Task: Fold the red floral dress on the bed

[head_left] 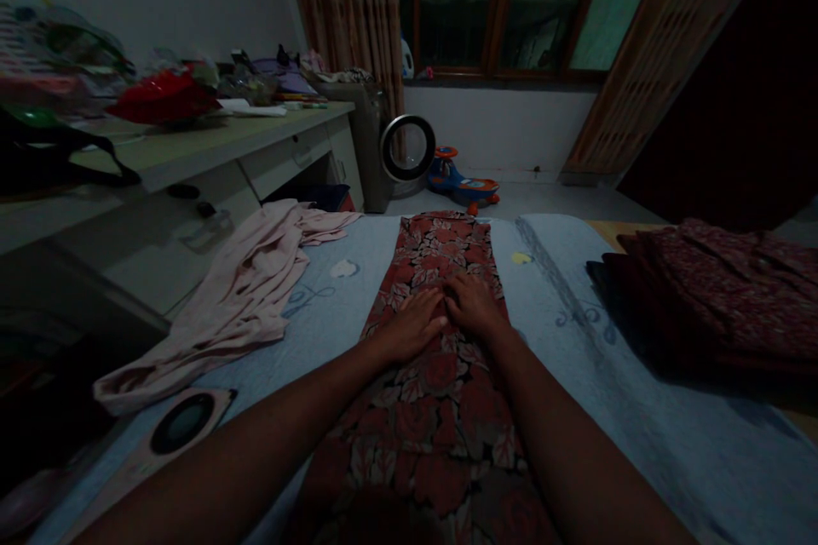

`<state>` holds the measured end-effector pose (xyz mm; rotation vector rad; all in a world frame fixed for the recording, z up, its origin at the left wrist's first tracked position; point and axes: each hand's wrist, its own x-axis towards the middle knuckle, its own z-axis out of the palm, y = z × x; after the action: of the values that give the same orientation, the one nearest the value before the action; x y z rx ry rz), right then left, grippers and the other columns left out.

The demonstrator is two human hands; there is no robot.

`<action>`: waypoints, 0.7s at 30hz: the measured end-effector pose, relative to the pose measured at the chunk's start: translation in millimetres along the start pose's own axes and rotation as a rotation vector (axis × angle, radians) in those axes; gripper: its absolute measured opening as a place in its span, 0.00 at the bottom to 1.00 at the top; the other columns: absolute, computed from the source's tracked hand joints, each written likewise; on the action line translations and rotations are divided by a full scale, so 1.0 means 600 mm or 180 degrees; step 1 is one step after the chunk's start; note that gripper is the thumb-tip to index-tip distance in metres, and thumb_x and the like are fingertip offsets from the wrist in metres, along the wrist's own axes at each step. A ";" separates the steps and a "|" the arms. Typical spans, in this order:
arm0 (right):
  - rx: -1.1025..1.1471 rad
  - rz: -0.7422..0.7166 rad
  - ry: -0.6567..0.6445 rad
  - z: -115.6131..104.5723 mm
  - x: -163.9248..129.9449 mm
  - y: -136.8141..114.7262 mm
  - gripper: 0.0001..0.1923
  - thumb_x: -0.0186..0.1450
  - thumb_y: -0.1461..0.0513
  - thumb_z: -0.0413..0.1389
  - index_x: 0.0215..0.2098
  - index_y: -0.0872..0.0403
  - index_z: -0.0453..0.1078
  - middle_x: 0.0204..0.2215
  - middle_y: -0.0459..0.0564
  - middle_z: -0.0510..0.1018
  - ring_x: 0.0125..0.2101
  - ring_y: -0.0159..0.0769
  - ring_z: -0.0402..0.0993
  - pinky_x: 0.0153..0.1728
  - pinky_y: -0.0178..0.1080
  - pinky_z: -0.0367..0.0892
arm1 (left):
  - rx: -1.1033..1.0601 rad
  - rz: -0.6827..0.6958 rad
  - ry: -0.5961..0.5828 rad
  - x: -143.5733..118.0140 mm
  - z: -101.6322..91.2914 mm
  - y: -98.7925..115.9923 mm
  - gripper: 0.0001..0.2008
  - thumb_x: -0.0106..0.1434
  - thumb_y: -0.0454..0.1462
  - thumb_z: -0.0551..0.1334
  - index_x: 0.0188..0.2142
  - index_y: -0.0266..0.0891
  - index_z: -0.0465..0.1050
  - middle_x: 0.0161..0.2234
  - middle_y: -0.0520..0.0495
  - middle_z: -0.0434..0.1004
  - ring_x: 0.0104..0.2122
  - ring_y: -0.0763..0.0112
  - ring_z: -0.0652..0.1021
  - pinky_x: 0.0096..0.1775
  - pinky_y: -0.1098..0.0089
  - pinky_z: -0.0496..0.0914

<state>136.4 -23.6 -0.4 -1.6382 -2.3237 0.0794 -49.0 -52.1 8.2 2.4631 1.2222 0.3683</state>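
Floral cloth [440, 375] underneath; left hand [412, 325], right hand [471, 305] flat, touching.

Both arms reach forward; left hand [414, 325] and right hand [471, 305] lie palms-down (fingers flat, touching).

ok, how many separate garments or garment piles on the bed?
3: floral garment flat at centre under both hands, pink garment crumpled at left, dark red folded pile at right. The pile's piece count can't be told.
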 end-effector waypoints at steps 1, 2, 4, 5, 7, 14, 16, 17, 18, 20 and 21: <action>-0.0009 0.0017 -0.0024 -0.001 0.000 -0.002 0.16 0.67 0.61 0.52 0.52 0.52 0.71 0.53 0.56 0.73 0.52 0.49 0.67 0.51 0.48 0.62 | -0.0029 0.0031 0.0076 0.008 -0.006 -0.003 0.25 0.72 0.41 0.49 0.66 0.37 0.58 0.67 0.39 0.60 0.67 0.63 0.61 0.66 0.59 0.57; -0.0018 0.0023 -0.0044 -0.002 0.000 -0.003 0.17 0.67 0.61 0.52 0.52 0.52 0.71 0.53 0.56 0.73 0.51 0.49 0.67 0.50 0.48 0.62 | -0.0022 0.0045 0.0174 0.017 -0.013 -0.005 0.23 0.72 0.39 0.49 0.64 0.37 0.62 0.65 0.40 0.64 0.65 0.64 0.64 0.65 0.61 0.59; -0.0035 0.0027 -0.0060 -0.005 -0.001 -0.007 0.17 0.67 0.61 0.51 0.53 0.52 0.70 0.53 0.56 0.73 0.51 0.49 0.67 0.50 0.48 0.62 | 0.0122 0.0031 0.0328 0.039 -0.025 -0.010 0.20 0.70 0.35 0.51 0.59 0.38 0.67 0.61 0.41 0.69 0.61 0.64 0.68 0.63 0.62 0.62; -0.0037 0.0032 -0.0067 -0.005 -0.001 -0.008 0.17 0.67 0.61 0.51 0.53 0.52 0.70 0.52 0.56 0.73 0.51 0.49 0.67 0.50 0.48 0.62 | 0.0244 -0.0018 0.0354 0.050 -0.030 -0.012 0.19 0.69 0.33 0.51 0.57 0.38 0.70 0.58 0.41 0.71 0.59 0.63 0.70 0.62 0.61 0.63; -0.0034 0.0049 -0.0080 -0.007 0.000 -0.009 0.18 0.67 0.61 0.51 0.54 0.52 0.69 0.52 0.56 0.73 0.51 0.48 0.67 0.50 0.48 0.62 | 0.0479 -0.0119 0.0284 0.073 -0.037 -0.015 0.17 0.69 0.33 0.52 0.52 0.38 0.73 0.55 0.41 0.75 0.55 0.61 0.73 0.60 0.61 0.66; -0.0065 0.0055 -0.0113 -0.007 0.002 -0.008 0.17 0.65 0.62 0.51 0.52 0.53 0.69 0.51 0.56 0.73 0.50 0.49 0.67 0.49 0.48 0.62 | 0.0820 -0.0680 0.0418 0.140 -0.040 -0.035 0.15 0.67 0.34 0.55 0.49 0.42 0.77 0.49 0.41 0.79 0.48 0.58 0.78 0.50 0.62 0.71; -0.0055 0.0042 -0.0101 -0.007 0.002 -0.008 0.16 0.65 0.62 0.51 0.51 0.53 0.70 0.50 0.56 0.73 0.50 0.49 0.67 0.49 0.48 0.61 | 0.0945 -0.0770 0.0494 0.153 -0.036 -0.041 0.14 0.67 0.33 0.55 0.46 0.40 0.78 0.48 0.40 0.79 0.48 0.56 0.78 0.49 0.61 0.70; -0.0047 0.0036 -0.0090 -0.007 0.002 -0.008 0.16 0.65 0.62 0.51 0.51 0.53 0.70 0.50 0.56 0.73 0.50 0.48 0.67 0.49 0.48 0.61 | 0.0989 -0.0811 0.0532 0.157 -0.033 -0.044 0.13 0.67 0.32 0.55 0.45 0.39 0.78 0.47 0.39 0.79 0.48 0.56 0.78 0.50 0.61 0.70; -0.0038 0.0035 -0.0077 -0.006 0.002 -0.008 0.15 0.65 0.62 0.51 0.50 0.52 0.70 0.50 0.55 0.73 0.50 0.48 0.67 0.49 0.48 0.61 | 0.1010 -0.0848 0.0563 0.160 -0.029 -0.047 0.13 0.66 0.31 0.55 0.44 0.37 0.78 0.47 0.38 0.78 0.48 0.55 0.78 0.50 0.60 0.70; -0.0019 0.0045 -0.0051 -0.005 0.002 -0.008 0.15 0.65 0.62 0.51 0.50 0.52 0.70 0.50 0.55 0.73 0.50 0.48 0.66 0.49 0.48 0.61 | 0.1040 -0.0867 0.0655 0.163 -0.020 -0.051 0.14 0.67 0.31 0.53 0.46 0.36 0.76 0.48 0.36 0.77 0.50 0.54 0.76 0.52 0.58 0.69; -0.0009 0.0047 -0.0051 -0.005 0.002 -0.008 0.15 0.65 0.62 0.51 0.50 0.52 0.70 0.50 0.54 0.73 0.50 0.48 0.66 0.49 0.48 0.61 | 0.1055 -0.0862 0.0728 0.163 -0.014 -0.053 0.14 0.67 0.31 0.53 0.47 0.35 0.75 0.49 0.36 0.76 0.51 0.53 0.75 0.53 0.57 0.68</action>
<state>132.7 -24.6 3.6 -1.6621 -2.3249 0.0928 -17.0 45.9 9.1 2.5231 1.8181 0.4078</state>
